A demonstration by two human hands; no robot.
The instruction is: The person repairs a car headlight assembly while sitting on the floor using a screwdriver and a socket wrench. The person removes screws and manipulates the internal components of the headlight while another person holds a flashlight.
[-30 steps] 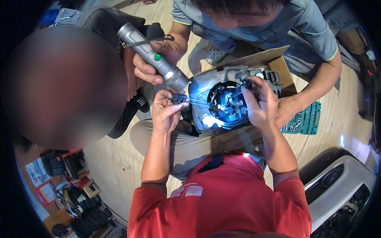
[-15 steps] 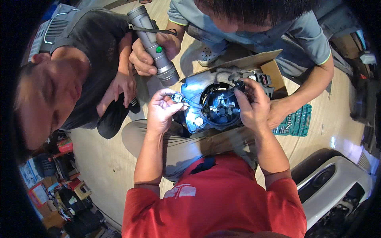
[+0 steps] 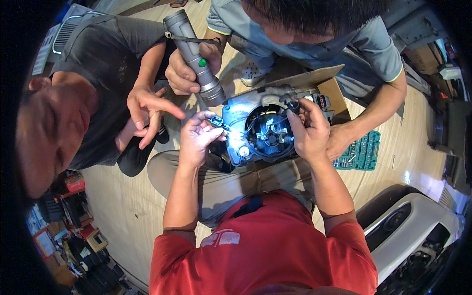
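Observation:
My left hand (image 3: 197, 140) pinches a small dark plug connector (image 3: 216, 121) by its wires, at the left side of a round-bodied car part (image 3: 272, 132). This looks like a headlight housing with a black round unit in it, lying in an open cardboard box (image 3: 332, 98). Closed around a small black connector (image 3: 293, 105) is my right hand (image 3: 310, 130), over the housing's right side. Thin wires run between the two connectors across the housing. A co-worker's hand (image 3: 184, 73) shines a grey flashlight (image 3: 192, 56) onto it from above.
Across from me a person in grey-blue rests a hand (image 3: 339, 142) by the box. At left another person's hand (image 3: 150, 110) points toward my left hand. A green tool case (image 3: 365, 152) lies right of the box. A white car bumper (image 3: 418, 231) stands at lower right.
The left co-worker's hand has risen and now points a finger toward the connector in my left hand. That connector has turned slightly. My hands stay in nearly the same place.

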